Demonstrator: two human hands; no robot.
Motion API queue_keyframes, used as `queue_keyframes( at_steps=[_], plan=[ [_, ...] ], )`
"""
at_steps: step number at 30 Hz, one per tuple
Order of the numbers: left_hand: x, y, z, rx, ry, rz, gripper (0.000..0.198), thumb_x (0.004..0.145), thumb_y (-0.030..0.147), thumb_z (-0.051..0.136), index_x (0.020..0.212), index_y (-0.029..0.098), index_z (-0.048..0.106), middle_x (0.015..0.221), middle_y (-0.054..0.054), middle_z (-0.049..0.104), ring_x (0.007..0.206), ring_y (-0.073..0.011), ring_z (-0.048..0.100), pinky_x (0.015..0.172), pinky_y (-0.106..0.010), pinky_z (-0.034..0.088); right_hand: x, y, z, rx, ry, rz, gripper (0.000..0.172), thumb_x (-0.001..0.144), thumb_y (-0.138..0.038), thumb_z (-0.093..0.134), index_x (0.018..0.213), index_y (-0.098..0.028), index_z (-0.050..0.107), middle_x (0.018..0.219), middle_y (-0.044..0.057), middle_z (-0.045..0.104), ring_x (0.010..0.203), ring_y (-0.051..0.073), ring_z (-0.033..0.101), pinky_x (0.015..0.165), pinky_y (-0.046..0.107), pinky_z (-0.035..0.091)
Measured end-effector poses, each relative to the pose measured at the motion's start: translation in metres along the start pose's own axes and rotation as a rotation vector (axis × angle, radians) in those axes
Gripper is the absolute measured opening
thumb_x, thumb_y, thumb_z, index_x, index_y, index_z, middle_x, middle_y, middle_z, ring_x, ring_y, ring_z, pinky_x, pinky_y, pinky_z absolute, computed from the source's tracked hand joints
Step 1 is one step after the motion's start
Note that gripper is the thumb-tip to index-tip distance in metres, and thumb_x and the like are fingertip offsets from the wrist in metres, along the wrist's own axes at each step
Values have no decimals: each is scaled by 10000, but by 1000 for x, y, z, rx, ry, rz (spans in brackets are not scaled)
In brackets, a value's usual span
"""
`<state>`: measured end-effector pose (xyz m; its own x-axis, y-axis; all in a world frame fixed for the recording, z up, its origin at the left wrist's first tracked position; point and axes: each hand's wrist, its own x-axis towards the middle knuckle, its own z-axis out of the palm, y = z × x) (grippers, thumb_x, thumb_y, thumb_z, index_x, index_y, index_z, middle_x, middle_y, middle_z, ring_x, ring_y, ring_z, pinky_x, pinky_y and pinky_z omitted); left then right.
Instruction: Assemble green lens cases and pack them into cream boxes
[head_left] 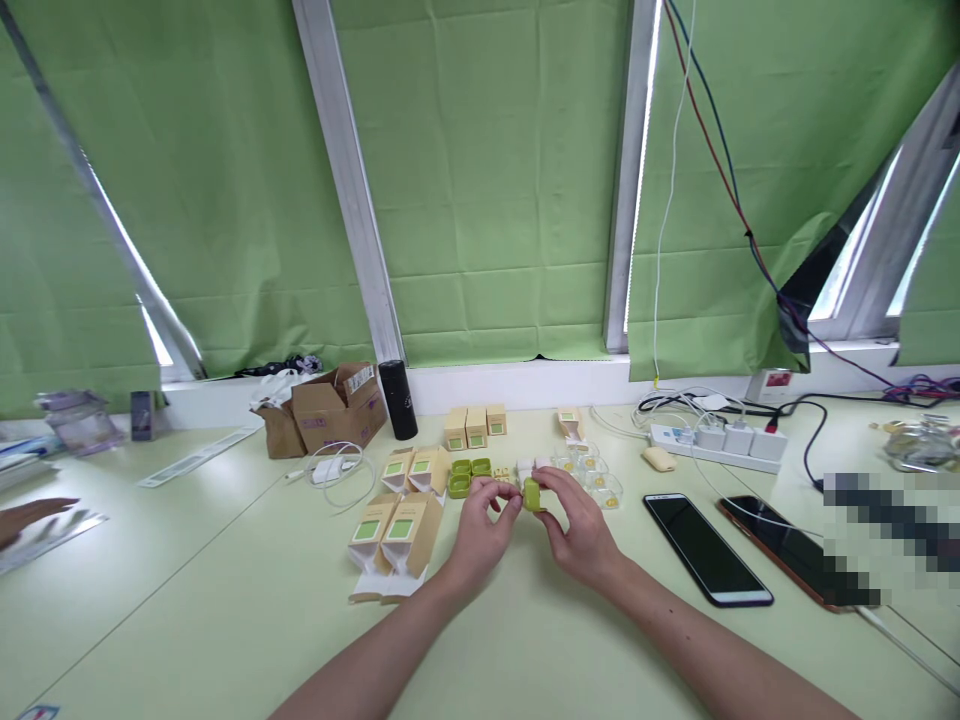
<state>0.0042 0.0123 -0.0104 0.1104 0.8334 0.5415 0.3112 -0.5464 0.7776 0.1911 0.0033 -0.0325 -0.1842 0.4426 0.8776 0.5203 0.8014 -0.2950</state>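
Observation:
My right hand (pixel 579 527) grips a small green case (pixel 532 494) between thumb and fingers, just above the table. My left hand (pixel 482 525) is closed in a pinch right by the case's left side; what its fingertips hold is too small to make out. Behind the left hand sit several open green cases (pixel 460 485) and some tiny yellowish pieces (pixel 502 474). Small white pieces (pixel 525 466) stand behind the held case, partly hidden by my hands. Clear plastic shells with yellow centres (pixel 602 489) lie beyond my right hand.
Open cream boxes (pixel 400 532) stand left of my hands, closed ones (pixel 465 428) behind. Two phones (pixel 709 550) and a power strip (pixel 720 445) lie right. A carton (pixel 337 408), a black bottle (pixel 397 400) and a charger cable (pixel 334 468) are left. Another person's hand (pixel 30 517) shows far left.

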Motion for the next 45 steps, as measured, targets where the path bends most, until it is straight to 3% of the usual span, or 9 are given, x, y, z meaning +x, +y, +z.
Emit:
queue_keyframes(
  at_steps=[45],
  plan=[
    [2,3,-1,-54,-27,-101,191,890,348,614,799,181,633,830,-44,622,834,-200,603,767,-328,492,-1,3,2,27,-16,40,470,945,-144,571,1402,-245,533,1291,136,686,1247,297,646,1036,512,581]
  ],
)
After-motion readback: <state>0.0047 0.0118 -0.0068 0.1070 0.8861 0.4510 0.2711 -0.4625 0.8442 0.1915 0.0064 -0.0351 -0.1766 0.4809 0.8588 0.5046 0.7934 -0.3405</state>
